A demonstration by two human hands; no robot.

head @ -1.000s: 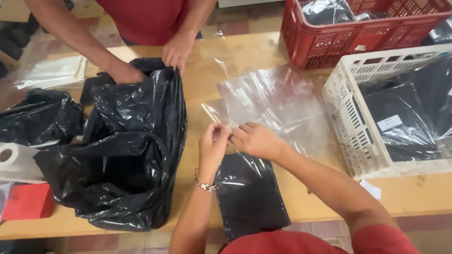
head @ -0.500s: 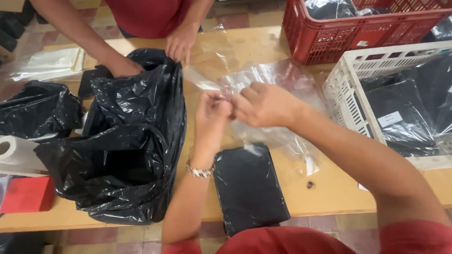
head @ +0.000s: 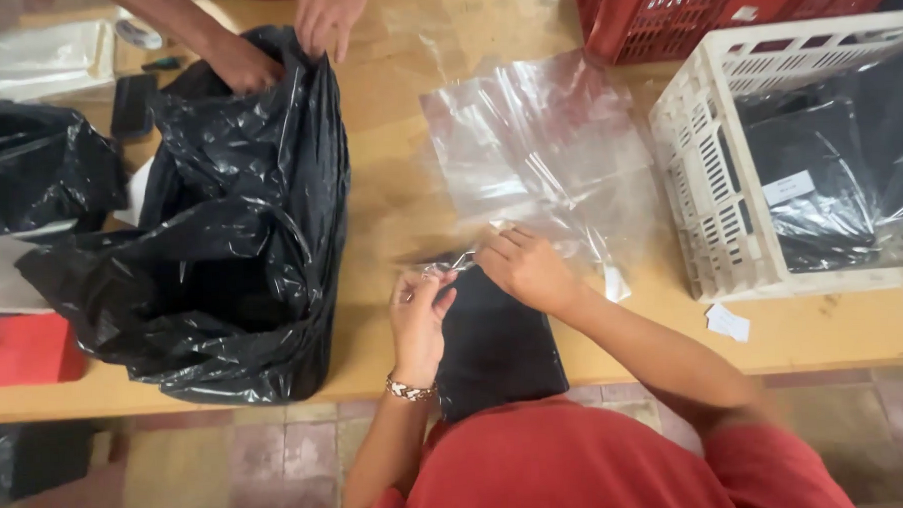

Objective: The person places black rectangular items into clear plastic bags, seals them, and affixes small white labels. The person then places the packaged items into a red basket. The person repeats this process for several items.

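Hands lowered from mid-air back to bench edge | left hand (head: 418,310) and right hand (head: 522,267) fingers pinched shut on clear bag (head: 538,151) mouth | folded black garment (head: 495,348) at 6 o'clock, bagging seemingly starting | black sack (head: 230,222) at 9 o'clock.

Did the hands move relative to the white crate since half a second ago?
Yes. Both hands dropped from beside the white crate toward the table's near edge, onto the black packet.

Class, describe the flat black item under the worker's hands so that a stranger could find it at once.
Start at the wooden table and find the white slatted plastic crate on the right. To its left lies a clear plastic sheet; at the sheet's near edge sits the flat black folded packet, smooth and rectangular, unlike the big crumpled black rubbish bag beside it.
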